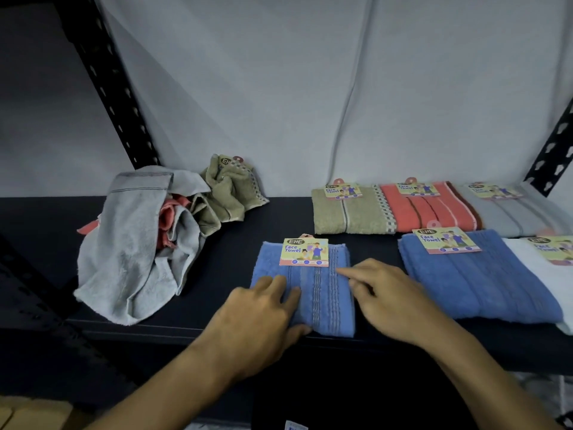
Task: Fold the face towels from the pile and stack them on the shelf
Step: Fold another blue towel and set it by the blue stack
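A folded blue towel (313, 290) lies at the lower centre of the frame, near the front edge of the dark shelf (46, 243), its card label (304, 252) at the top. The left hand (260, 318) lies on the towel's lower left, fingers relaxed, thumb by the near edge. The right hand (387, 293) rests at its right side, fingers straight and touching the cloth. The pile (155, 237) of loose grey, coral and tan towels sits at centre left. Five folded towels (434, 209) lie in two rows at right.
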Available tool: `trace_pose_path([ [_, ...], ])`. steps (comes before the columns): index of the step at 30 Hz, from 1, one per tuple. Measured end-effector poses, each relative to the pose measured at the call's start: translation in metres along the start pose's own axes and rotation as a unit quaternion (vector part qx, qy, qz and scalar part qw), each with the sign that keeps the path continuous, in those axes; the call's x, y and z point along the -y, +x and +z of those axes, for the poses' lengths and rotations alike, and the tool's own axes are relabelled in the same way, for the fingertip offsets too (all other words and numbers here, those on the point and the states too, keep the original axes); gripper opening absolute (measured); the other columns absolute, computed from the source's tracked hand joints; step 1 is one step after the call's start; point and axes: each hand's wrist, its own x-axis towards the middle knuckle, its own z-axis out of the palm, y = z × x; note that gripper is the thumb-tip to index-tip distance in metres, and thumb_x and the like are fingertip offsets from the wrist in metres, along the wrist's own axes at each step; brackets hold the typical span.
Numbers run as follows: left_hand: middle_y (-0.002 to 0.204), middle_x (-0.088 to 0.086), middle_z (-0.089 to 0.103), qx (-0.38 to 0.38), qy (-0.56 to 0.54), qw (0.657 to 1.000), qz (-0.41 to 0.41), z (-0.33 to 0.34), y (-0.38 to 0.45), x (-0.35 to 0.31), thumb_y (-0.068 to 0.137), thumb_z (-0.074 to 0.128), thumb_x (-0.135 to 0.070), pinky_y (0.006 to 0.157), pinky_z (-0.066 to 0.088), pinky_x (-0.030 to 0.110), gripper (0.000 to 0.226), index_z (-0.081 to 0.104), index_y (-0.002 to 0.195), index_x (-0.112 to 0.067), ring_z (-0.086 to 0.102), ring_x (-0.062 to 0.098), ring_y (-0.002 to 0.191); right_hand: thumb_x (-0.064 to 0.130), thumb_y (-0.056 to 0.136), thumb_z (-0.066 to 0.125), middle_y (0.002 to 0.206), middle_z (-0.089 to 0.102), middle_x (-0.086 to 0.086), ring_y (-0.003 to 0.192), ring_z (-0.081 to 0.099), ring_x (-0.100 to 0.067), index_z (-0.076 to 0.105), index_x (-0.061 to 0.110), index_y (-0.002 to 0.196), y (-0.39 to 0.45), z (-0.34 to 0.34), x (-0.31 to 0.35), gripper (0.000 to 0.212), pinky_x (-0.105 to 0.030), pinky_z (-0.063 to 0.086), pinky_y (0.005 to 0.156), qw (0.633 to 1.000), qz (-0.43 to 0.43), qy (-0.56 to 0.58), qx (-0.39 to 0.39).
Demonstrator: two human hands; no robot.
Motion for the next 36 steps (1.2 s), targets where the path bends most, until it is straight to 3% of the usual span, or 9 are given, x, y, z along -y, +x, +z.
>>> trace_pose_path([
  [5,0.084,-0.008,0.056,0.039,-0.03,0.997,-0.053,-0.004,0.004,-0.006,0.091,0.028,-0.072,0.043,0.04,0.03,0.061,0.068,0.103,-0.027,0.059,0.014,0.073,0.051,0.098,0.036,0.136,0.039,0.02,0.126,0.038,-0.004,0.039,0.033,0.144,-0.007,0.004,0.009,0.05,-0.031,0.041,0.094,0.997,0.007,-0.073,0.003],
  [8,0.098,-0.011,0.056,0.069,-0.075,0.977,-0.186,-0.019,0.007,0.004,0.091,0.006,-0.074,0.063,0.049,0.034,0.07,0.059,0.116,-0.036,0.056,0.014,0.099,0.051,0.099,0.034,0.13,0.046,0.012,0.122,0.044,-0.01,0.041,0.03,0.142,-0.006,0.005,0.013,0.048,-0.033,0.044,0.092,0.998,0.056,-0.039,-0.015],
  [12,0.118,0.001,0.06,0.141,-0.076,0.91,-0.382,-0.016,0.026,0.011,0.097,0.024,-0.061,0.082,0.046,0.037,0.055,0.057,0.117,-0.022,0.056,0.024,0.112,0.057,0.098,0.028,0.12,0.053,-0.003,0.111,0.053,-0.024,0.056,0.017,0.121,0.005,0.012,0.027,0.054,-0.034,0.039,0.077,0.98,0.19,-0.039,-0.038],
  [15,0.12,0.009,0.061,0.205,-0.151,0.85,-0.461,-0.007,0.038,0.009,0.097,0.034,-0.06,0.079,0.04,0.036,0.056,0.059,0.115,-0.013,0.059,0.031,0.109,0.056,0.098,0.035,0.119,0.053,-0.004,0.108,0.055,-0.025,0.058,0.014,0.112,0.014,0.019,0.036,0.05,-0.032,0.037,0.075,0.973,0.227,-0.025,-0.033],
  [19,0.124,0.012,0.06,0.185,-0.221,0.794,-0.536,-0.001,0.047,0.003,0.096,0.045,-0.057,0.078,0.038,0.035,0.053,0.057,0.12,-0.011,0.058,0.032,0.112,0.044,0.099,0.042,0.125,0.051,-0.006,0.114,0.051,-0.024,0.054,0.011,0.12,0.022,0.022,0.041,0.041,-0.031,0.037,0.075,0.965,0.258,0.0,-0.053],
  [25,0.116,0.012,0.057,0.025,-0.246,0.81,-0.532,0.003,0.043,-0.023,0.098,0.048,-0.046,0.074,0.034,0.036,0.039,0.05,0.111,-0.009,0.056,0.033,0.102,0.035,0.1,0.042,0.131,0.046,-0.006,0.121,0.044,-0.023,0.044,0.009,0.128,0.023,0.027,0.043,0.038,-0.031,0.041,0.082,0.966,0.245,0.027,-0.075],
  [29,0.097,0.007,0.059,-0.06,-0.277,0.806,-0.52,-0.004,0.047,-0.036,0.097,0.048,-0.047,0.071,0.035,0.037,0.03,0.042,0.099,-0.017,0.05,0.028,0.081,0.039,0.102,0.036,0.116,0.058,-0.002,0.107,0.055,-0.021,0.043,0.015,0.118,0.014,0.019,0.032,0.029,-0.03,0.035,0.071,0.958,0.232,0.11,-0.126],
  [33,0.088,-0.001,0.056,-0.102,-0.328,0.804,-0.485,-0.015,0.072,-0.057,0.096,0.048,-0.049,0.071,0.037,0.037,0.03,0.043,0.1,-0.02,0.05,0.025,0.08,0.044,0.1,0.039,0.096,0.058,0.006,0.09,0.058,-0.018,0.047,0.022,0.116,-0.001,-0.008,0.004,0.029,-0.029,0.036,0.067,0.945,0.223,0.13,-0.203],
  [36,0.088,-0.004,0.058,-0.109,-0.384,0.801,-0.447,-0.02,0.103,-0.079,0.095,0.049,-0.049,0.072,0.04,0.036,0.029,0.045,0.1,-0.021,0.051,0.02,0.079,0.046,0.1,0.04,0.096,0.051,0.011,0.085,0.051,-0.012,0.048,0.024,0.121,-0.012,-0.04,-0.026,0.033,-0.029,0.035,0.068,0.936,0.215,0.116,-0.253],
])
